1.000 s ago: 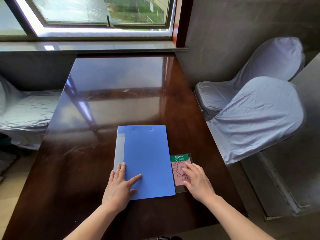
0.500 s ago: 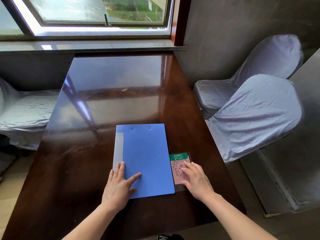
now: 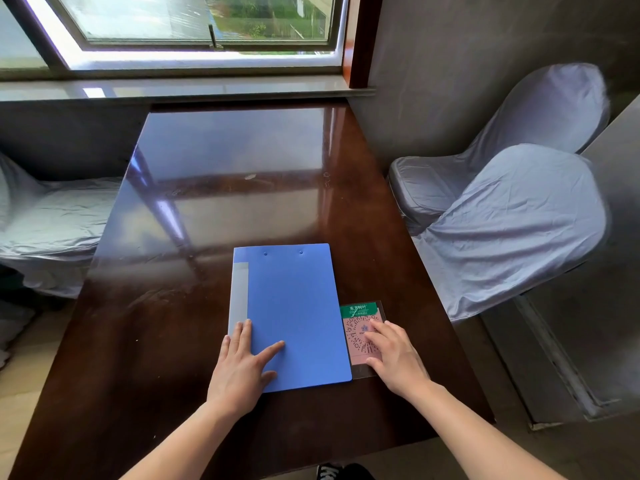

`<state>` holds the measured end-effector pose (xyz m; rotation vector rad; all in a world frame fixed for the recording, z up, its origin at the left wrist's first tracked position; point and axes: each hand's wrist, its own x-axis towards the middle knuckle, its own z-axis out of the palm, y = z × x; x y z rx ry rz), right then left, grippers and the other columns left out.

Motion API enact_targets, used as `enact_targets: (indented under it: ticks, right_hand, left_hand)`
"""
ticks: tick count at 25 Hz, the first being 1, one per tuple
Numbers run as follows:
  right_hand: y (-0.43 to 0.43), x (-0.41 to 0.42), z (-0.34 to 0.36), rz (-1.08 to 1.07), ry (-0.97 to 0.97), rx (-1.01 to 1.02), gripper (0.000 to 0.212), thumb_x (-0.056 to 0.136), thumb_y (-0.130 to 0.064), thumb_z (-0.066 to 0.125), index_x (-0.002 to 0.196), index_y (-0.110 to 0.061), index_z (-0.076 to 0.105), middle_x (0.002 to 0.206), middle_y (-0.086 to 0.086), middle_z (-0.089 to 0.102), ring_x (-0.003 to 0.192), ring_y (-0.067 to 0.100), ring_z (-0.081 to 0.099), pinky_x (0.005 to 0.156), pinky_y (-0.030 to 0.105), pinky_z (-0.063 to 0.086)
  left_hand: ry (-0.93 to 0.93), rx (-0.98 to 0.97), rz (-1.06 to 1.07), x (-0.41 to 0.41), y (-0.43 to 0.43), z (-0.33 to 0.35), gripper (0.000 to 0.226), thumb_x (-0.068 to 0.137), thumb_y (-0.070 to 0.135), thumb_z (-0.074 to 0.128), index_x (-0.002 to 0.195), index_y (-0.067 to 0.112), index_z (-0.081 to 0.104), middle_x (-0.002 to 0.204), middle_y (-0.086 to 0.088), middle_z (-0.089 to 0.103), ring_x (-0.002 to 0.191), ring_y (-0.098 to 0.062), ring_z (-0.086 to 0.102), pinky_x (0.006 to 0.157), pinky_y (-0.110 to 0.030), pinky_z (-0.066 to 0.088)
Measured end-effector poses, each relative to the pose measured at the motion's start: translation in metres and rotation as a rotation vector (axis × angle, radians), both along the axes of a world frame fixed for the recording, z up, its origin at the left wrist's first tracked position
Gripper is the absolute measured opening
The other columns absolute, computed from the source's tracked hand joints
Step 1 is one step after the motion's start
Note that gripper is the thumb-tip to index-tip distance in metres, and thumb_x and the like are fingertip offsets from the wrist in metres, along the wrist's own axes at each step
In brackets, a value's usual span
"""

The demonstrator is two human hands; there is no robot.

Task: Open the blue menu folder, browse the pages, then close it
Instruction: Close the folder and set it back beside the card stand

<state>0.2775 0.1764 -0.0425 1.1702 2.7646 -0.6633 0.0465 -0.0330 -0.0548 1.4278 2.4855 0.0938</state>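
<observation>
The blue menu folder [image 3: 294, 313] lies closed and flat on the dark glossy table [image 3: 214, 202], near the front edge, with a grey strip along its left side. My left hand [image 3: 242, 368] rests palm down on the folder's lower left corner, fingers spread. My right hand [image 3: 394, 355] lies flat just right of the folder, fingertips on a pink and green QR-code card [image 3: 360, 332] stuck to the table. Neither hand grips anything.
Two chairs under grey covers [image 3: 512, 216] stand close to the table's right side. Another covered seat [image 3: 45, 223] is at the left. A window sill [image 3: 173, 88] and window run behind the table's far edge. A grey wall [image 3: 433, 64] is at the back right.
Both hands and the folder keep the same places on the table. Only the head camera has shifted slightly.
</observation>
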Motion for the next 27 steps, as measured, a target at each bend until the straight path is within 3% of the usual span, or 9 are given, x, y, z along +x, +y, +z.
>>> enact_targets:
  ticks: [9, 17, 21, 27]
  right_hand:
    - [0.000, 0.001, 0.007, -0.031, 0.063, -0.030, 0.054, 0.093, -0.029, 0.067, 0.143, -0.022, 0.049, 0.159, -0.004, 0.036, 0.149, 0.018, 0.020, 0.119, 0.036, 0.028]
    - [0.003, -0.009, 0.013, -0.055, 0.068, -0.046, 0.053, 0.096, -0.033, 0.060, 0.146, -0.022, 0.046, 0.158, -0.003, 0.038, 0.148, 0.016, 0.023, 0.119, 0.035, 0.027]
    - [0.010, -0.026, 0.028, 0.002, 0.053, -0.001, 0.052, 0.097, -0.036, 0.057, 0.146, -0.021, 0.045, 0.157, -0.003, 0.039, 0.149, 0.017, 0.023, 0.121, 0.037, 0.027]
    - [0.017, -0.076, 0.075, 0.117, 0.182, 0.137, 0.056, 0.095, -0.036, 0.061, 0.146, -0.023, 0.044, 0.157, -0.003, 0.039, 0.149, 0.019, 0.024, 0.121, 0.041, 0.028]
  left_hand:
    - [-0.058, 0.057, 0.065, -0.001, -0.004, 0.003, 0.057, 0.088, 0.050, 0.060, 0.140, 0.052, 0.037, 0.165, -0.010, 0.002, 0.150, -0.024, -0.011, 0.121, -0.047, -0.003]
    - [-0.058, 0.113, 0.108, -0.002, -0.008, 0.014, 0.057, 0.093, 0.055, 0.047, 0.146, 0.049, 0.026, 0.165, -0.004, 0.004, 0.150, -0.022, -0.011, 0.120, -0.046, -0.004]
    - [0.006, 0.111, 0.156, -0.010, -0.004, 0.026, 0.062, 0.095, 0.055, 0.044, 0.150, 0.044, 0.018, 0.165, -0.007, 0.009, 0.150, -0.025, -0.009, 0.121, -0.046, 0.000]
    - [0.175, 0.147, 0.120, -0.035, 0.006, 0.062, 0.068, 0.092, 0.054, 0.047, 0.151, 0.042, 0.016, 0.164, -0.010, 0.014, 0.151, -0.031, 0.000, 0.120, -0.055, 0.007]
